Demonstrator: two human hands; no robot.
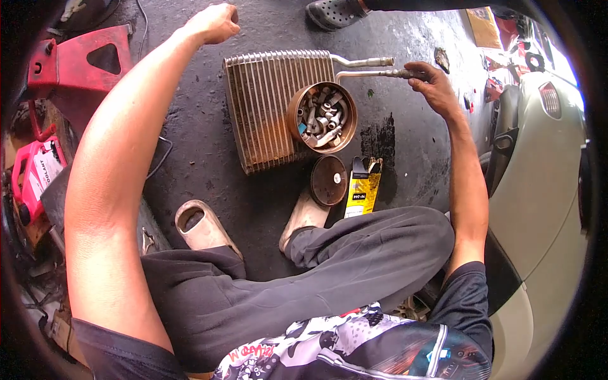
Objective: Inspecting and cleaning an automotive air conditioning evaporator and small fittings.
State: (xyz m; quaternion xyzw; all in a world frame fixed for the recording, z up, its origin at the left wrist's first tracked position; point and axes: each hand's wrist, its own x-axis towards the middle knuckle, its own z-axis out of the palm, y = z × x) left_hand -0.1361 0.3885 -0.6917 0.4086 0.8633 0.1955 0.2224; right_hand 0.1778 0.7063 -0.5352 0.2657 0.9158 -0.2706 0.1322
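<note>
A finned evaporator core (259,107) with brown-stained fins rests on the dark floor, two metal pipes reaching right from its upper corner. My right hand (433,85) has its fingers closed round the dark end of the lower pipe (370,73). The upper pipe (364,62) ends freely just left of that hand. Beyond the core's upper left corner, my left hand (218,24) is curled closed, apart from it; the inside of its grip is hidden. A round tin (355,130) full of metal pipe fittings (324,117) stands against the core's right side.
A round brown lid (329,180) lies by my slipper (304,214), beside a yellow packet (362,196). At left are a red metal stand (76,69) and a pink jug (38,174). Another person's grey clog (334,14) is at the top. A pale car (544,190) borders the right.
</note>
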